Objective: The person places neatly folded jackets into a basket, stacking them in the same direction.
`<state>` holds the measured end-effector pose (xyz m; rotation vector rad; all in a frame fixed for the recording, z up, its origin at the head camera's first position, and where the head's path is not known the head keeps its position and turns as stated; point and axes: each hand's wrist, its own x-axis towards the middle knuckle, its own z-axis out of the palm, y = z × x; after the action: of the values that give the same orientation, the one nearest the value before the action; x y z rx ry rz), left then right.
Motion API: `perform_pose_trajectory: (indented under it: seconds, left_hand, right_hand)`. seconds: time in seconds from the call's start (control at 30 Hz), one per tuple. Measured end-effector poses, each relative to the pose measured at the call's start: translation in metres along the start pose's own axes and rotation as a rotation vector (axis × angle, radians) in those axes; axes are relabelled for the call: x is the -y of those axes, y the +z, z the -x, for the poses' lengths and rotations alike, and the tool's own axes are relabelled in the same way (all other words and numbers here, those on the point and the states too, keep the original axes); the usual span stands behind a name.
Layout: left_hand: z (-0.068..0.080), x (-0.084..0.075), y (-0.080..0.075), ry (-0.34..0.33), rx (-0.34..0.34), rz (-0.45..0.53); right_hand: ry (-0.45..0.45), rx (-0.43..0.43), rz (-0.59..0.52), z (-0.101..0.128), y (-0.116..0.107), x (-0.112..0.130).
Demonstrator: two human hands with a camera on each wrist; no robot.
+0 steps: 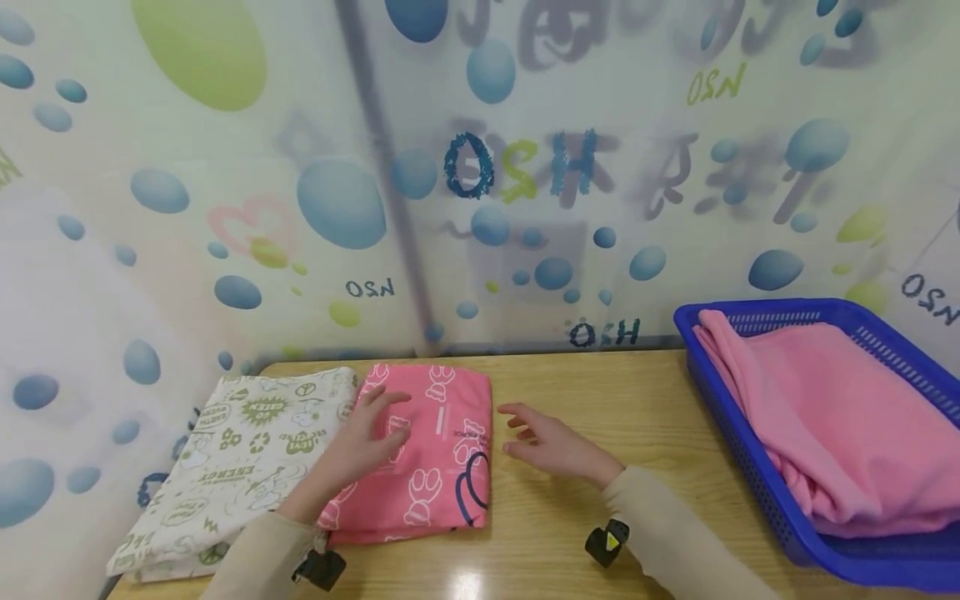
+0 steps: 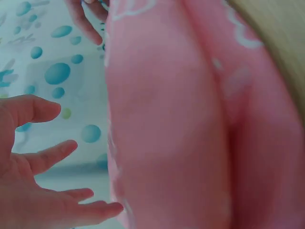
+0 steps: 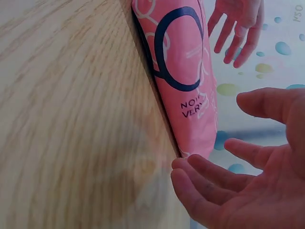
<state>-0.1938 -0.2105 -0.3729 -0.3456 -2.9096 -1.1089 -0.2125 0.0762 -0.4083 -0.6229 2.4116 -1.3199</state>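
A folded pink cloth (image 1: 442,417) with white rabbit outlines and dark lettering lies on the wooden table. My left hand (image 1: 375,437) is over its left part, fingers spread and holding nothing. Just off the right edge of the same cloth is my right hand (image 1: 555,446), its fingers loosely bent with nothing between them. In the left wrist view the pink cloth (image 2: 162,119) fills the middle, beside the spread fingers. From the right wrist the cloth's side (image 3: 186,81) shows, with the right fingertips near its far corner; whether they touch it I cannot tell.
Left of the pink cloth, and touching it, lies a folded white cloth (image 1: 255,454) with green print. A blue plastic basket (image 1: 723,417) at the right holds a pink fleece-like cloth (image 1: 847,408). Behind the wooden table (image 1: 592,383) hangs a printed curtain (image 1: 637,208).
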Motion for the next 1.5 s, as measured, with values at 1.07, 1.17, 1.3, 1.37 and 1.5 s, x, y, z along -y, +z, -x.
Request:
perform_pose_trajectory:
  seconds: [1.07, 1.17, 1.3, 1.37, 1.5]
  left_hand:
    - [-0.005, 0.037, 0.018, -0.305, 0.062, 0.337]
    - [-0.004, 0.036, 0.018, -0.312, 0.085, 0.353]
    - [0.000, 0.035, 0.018, -0.330, 0.131, 0.413]
    - [0.001, 0.033, 0.018, -0.337, 0.147, 0.445]
    - [0.002, 0.029, 0.016, -0.316, 0.157, 0.460]
  right_hand:
    - [0.065, -0.101, -0.215, -0.024, 0.017, -0.009]
    - [0.055, -0.103, -0.222, -0.023, 0.015, -0.012]
    - [0.039, -0.098, -0.223, -0.021, 0.015, -0.014]
    - [0.038, -0.097, -0.216, -0.020, 0.015, -0.015]
    - [0.034, -0.103, -0.180, -0.018, 0.015, -0.015]
